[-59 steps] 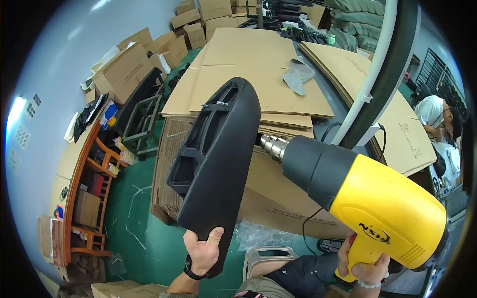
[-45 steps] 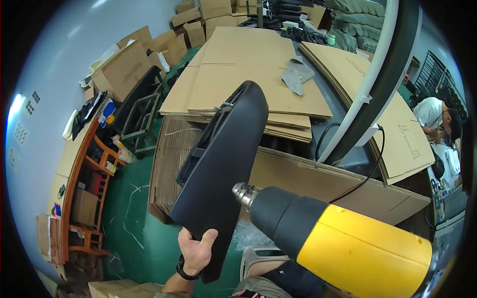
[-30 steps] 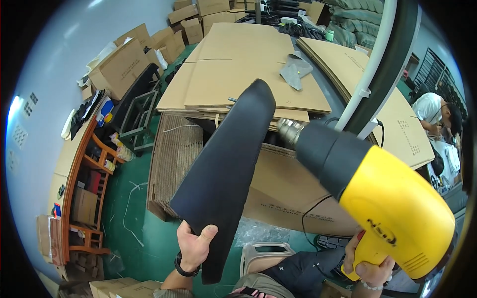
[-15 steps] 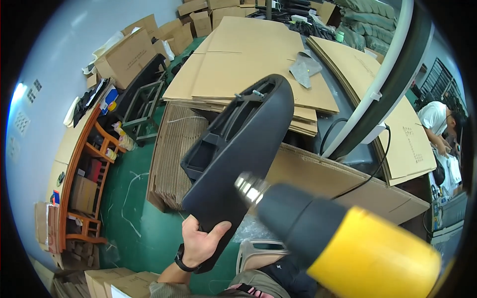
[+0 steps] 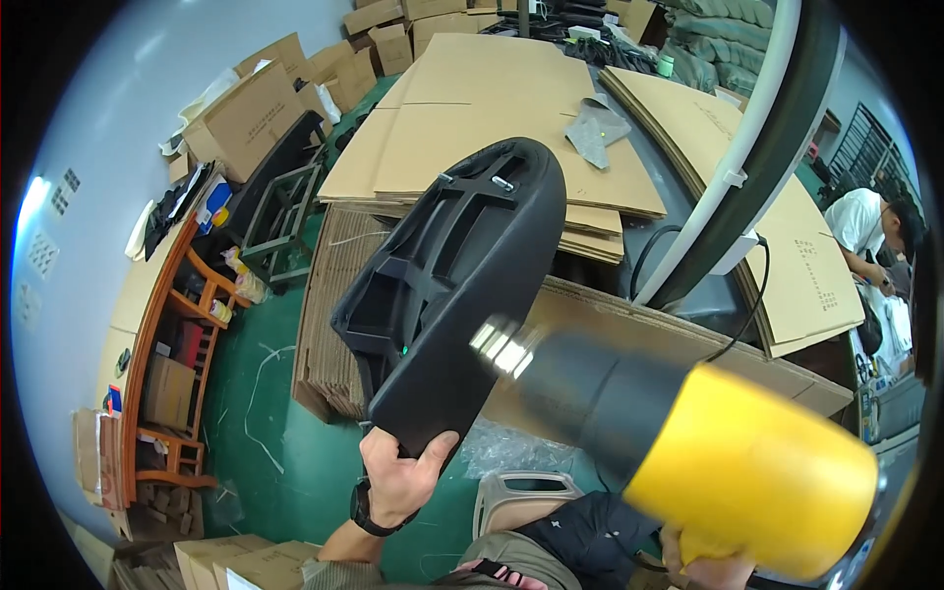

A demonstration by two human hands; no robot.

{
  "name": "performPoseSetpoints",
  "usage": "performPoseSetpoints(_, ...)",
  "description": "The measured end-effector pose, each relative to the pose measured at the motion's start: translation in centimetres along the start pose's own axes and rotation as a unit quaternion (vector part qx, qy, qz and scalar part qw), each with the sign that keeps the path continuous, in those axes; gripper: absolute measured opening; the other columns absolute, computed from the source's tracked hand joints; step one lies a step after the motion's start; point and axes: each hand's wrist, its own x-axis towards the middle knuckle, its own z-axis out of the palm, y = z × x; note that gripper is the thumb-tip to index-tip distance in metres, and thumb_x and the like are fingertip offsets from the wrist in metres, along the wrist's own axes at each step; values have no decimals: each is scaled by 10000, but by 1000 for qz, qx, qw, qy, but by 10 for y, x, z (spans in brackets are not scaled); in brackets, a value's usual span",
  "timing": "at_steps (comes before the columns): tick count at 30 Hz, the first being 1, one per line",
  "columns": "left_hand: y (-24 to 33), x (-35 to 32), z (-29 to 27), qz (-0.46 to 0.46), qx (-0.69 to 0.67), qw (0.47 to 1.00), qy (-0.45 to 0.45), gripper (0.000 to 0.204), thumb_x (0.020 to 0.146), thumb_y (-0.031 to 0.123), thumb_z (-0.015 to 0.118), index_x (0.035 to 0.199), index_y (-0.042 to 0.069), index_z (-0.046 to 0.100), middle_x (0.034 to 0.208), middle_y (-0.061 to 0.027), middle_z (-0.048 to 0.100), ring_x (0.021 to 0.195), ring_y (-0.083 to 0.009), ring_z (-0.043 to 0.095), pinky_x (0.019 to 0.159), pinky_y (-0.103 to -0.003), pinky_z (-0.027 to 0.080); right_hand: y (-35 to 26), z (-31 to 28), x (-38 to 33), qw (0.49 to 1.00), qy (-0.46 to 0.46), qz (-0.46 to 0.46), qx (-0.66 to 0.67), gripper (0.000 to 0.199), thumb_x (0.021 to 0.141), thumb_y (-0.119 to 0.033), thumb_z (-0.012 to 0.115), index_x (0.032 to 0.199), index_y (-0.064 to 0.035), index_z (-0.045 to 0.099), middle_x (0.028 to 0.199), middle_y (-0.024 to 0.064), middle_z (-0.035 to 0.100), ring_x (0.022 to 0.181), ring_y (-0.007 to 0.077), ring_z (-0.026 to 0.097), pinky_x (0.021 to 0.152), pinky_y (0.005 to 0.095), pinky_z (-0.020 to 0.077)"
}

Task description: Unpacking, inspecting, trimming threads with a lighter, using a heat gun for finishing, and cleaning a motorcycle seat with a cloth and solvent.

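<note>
The left hand [image 5: 408, 477] was closed on the lower end of a black moulded plastic shell [image 5: 454, 295], thumb on the near face and fingers wrapped behind its edge. The shell was held up in the air, tilted, its upper rounded end toward the stack of flat cardboard sheets [image 5: 492, 108] and its ribbed hollow inner side turned toward the person. A dark watch [image 5: 362, 508] sat on the left wrist.

The right hand [image 5: 710, 570] was only partly visible at the lower edge of the view, under the handle of a yellow and black heat gun [image 5: 688, 442]; it appeared to grip the handle, though its fingers could not be made out clearly. The gun's metal nozzle [image 5: 501, 346] was blurred and pointed at the lower right part of the shell's inner side, just beside or touching it; which one could not be told.

Beneath the shell stood a bundle of corrugated cardboard [image 5: 339, 305] on the green floor [image 5: 265, 462]. A wooden shelf unit [image 5: 167, 364] stood along the left wall. Another person in a white shirt [image 5: 865, 226] was bent over at the far right
</note>
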Motion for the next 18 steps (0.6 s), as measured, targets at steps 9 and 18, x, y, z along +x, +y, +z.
performPoseSetpoints(9,-4,0,-5,-134,-180,974,26,418,1038,336,473,1143,-48,600,1064,-63,666,996,-134,593,890,-278,464,-44,33,-17,703,65,235,668,508,928,-268,536,1343,4,429,1022,182,586,905,253,605,750,378,499)
performPoseSetpoints(18,-4,1,-9,-135,-234,963,-15,613,1076,430,211,1354,-65,444,1349,-108,506,1222,-182,476,1084,-322,331,-12,24,5,-26,-72,219,973,680,815,-241,712,1360,33,410,1070,251,614,864,283,642,665,362,522)
